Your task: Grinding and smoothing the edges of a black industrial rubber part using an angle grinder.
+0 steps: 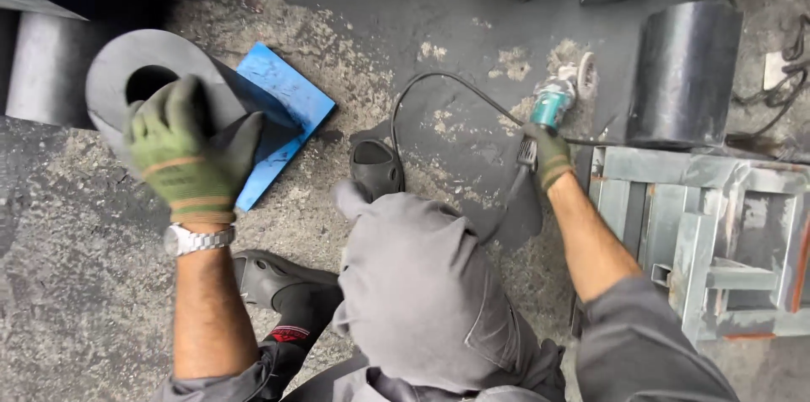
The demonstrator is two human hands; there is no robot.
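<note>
grey dusty concrete floor (76, 284), workshop clutter

Green gloves (181, 145), teal grinder (553, 102), blue board (283, 115)

floor: rough concrete floor (76, 267) under me, dark grey with pale worn patches, pretty grimy
right side: welded grey steel frame (709, 242), bit of rust on the edges
behind that: black cylinder (685, 73) standing upright
top edge: dark metal bits, hard to make out
light: flat and even, no harsh shadows
</note>
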